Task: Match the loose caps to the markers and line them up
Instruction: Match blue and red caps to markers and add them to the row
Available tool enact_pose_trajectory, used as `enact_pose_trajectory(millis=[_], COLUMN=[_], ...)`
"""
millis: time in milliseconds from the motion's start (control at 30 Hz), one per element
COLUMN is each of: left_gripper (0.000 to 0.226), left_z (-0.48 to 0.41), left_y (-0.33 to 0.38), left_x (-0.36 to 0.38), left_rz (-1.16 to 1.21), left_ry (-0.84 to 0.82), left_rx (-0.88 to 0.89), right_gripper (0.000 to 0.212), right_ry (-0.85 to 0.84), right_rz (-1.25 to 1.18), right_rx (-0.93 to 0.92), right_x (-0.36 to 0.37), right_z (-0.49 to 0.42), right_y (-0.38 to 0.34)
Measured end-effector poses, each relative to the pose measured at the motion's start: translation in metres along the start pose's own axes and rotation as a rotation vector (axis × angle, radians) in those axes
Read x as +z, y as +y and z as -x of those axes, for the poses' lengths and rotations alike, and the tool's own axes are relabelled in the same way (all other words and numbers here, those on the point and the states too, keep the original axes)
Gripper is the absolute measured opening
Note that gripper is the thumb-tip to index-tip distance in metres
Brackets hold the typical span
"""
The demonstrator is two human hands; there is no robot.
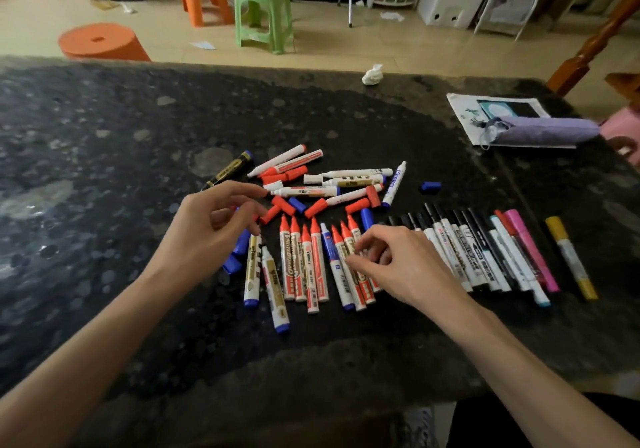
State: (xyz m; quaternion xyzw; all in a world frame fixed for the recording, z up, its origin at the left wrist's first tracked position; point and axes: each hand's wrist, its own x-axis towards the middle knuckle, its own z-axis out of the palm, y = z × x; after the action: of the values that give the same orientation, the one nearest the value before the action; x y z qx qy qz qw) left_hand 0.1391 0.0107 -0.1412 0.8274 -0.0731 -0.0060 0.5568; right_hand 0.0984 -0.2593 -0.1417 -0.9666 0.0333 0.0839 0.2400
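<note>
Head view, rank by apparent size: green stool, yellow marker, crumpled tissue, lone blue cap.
1. green stool
2. yellow marker
3. crumpled tissue and lone blue cap look close; the tissue lies farther off, so unranked.

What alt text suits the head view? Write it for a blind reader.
A left hand and right hand reach over a row of markers on a dark table; uncapped markers and loose caps, red and blue, lie piled behind.
</note>
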Motion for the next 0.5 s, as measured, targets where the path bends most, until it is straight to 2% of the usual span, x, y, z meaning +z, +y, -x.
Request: enact_pose_trajectory(millis=[333, 500], left_gripper=[0.033, 0.033], left_z=[-0.012, -0.013], left_y=[-0.011, -0.018], left_x=[-0.037, -0.047], left_rz=[-0.113, -0.265], left_ry=[0.173, 0.14], left_rx=[-0.143, -0.235], right_gripper=[0.041, 0.038], right_ry=[0.014, -0.014], right_rz=[0.144, 0.12], right_rx=[0.078, 0.072], right_x=[0.007, 0.011], right_z=[-0.004, -0.008], right_y=[-0.018, -0.023])
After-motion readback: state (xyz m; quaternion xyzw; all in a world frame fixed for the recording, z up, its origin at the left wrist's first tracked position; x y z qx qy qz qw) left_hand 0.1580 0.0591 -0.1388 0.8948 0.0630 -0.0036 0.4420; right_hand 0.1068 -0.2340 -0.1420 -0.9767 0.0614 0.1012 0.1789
